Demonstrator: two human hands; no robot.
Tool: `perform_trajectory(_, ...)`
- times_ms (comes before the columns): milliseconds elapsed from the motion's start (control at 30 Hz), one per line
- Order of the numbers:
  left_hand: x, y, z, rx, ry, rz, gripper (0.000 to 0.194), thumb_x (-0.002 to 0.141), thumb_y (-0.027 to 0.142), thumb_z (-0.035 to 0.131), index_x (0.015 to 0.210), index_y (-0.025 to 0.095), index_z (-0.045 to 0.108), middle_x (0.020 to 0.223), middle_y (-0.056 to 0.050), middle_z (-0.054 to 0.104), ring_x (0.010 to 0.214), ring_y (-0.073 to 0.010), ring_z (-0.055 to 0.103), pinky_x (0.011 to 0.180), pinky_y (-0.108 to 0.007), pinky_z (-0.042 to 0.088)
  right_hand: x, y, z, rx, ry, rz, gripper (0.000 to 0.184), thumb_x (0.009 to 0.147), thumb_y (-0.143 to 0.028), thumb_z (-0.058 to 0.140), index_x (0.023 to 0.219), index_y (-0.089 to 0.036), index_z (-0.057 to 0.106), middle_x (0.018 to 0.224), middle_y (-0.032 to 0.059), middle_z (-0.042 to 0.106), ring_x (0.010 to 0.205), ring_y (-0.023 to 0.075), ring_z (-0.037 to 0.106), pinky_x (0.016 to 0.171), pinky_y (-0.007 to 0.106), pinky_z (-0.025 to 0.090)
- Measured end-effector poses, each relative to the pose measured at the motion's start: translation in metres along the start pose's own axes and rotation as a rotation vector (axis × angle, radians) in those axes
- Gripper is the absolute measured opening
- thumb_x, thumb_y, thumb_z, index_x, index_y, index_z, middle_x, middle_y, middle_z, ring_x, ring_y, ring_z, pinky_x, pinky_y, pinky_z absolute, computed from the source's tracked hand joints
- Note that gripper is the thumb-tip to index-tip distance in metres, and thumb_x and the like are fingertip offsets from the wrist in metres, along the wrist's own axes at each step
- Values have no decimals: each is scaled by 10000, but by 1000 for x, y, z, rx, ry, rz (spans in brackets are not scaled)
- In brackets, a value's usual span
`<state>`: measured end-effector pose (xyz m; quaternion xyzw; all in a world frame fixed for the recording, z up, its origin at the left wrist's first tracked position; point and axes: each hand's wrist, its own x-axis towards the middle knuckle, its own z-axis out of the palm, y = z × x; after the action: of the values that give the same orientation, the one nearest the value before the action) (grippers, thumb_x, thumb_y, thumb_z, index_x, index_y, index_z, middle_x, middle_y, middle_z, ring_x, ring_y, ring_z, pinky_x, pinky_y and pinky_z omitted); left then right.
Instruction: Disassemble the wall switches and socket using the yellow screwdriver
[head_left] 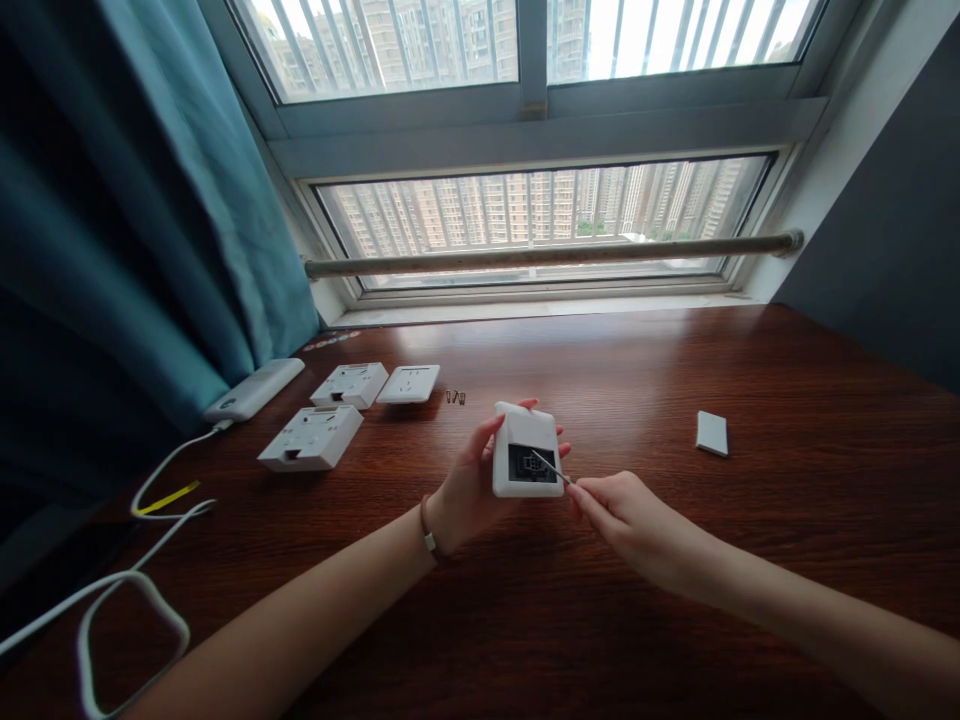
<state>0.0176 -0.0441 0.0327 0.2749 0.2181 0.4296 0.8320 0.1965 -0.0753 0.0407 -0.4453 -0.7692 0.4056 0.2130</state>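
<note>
My left hand is wrapped round a white wall switch panel, holding it tilted above the table with the fingers showing at its far edge. In the panel's lower half a dark recess lies exposed, with small parts inside. My right hand pinches a thin metal tool, whose tip reaches into that recess. Whether it is a slim screwdriver or another pointed tool I cannot tell, since the fingers cover its other end. On the table to the right lies a loose white rectangular cover piece.
At the left stand two white mounting boxes, a white socket plate and several small screws. A white power bank with a looped white cable lies by the blue curtain. A metal rail crosses the window.
</note>
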Motion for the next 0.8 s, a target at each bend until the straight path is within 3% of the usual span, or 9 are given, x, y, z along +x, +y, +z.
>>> perform_trajectory(233,-6,-1,-6,61,-86,50,532,742,286,561,1239,258,373,1142,-59,532,1203,-312,375,960,-507,309,-3,1,8,23,70,-8,360,887,-341,295,591,-173,412,537,-33,421,480,84,334,481,215,270)
perform_trajectory(467,-8,-5,0,-38,38,52,454,742,166,461,1184,262,421,1037,-55,571,1054,-255,517,897,-482,377,-6,5,25,131,147,-48,320,885,-324,312,644,-174,458,586,-18,481,501,90,390,512,214,316)
perform_trajectory(600,-8,-9,4,-78,72,57,409,710,195,469,1118,222,470,1004,-75,579,976,-271,552,855,-518,392,-6,6,30,403,45,150,362,865,-402,311,587,-186,393,459,-62,338,340,59,315,339,184,269)
perform_trajectory(700,-5,-12,1,-84,134,46,349,702,229,475,1047,186,504,962,-86,591,921,-259,576,839,-472,414,-4,7,35,637,-62,294,354,853,-436,290,610,-198,386,425,-94,269,251,47,239,241,167,218)
perform_trajectory(800,0,-10,-2,-37,205,15,343,684,219,489,1019,153,520,941,-100,600,892,-253,587,838,-435,421,1,12,36,619,-103,319,346,859,-413,266,616,-199,385,419,-99,267,240,46,237,241,167,225)
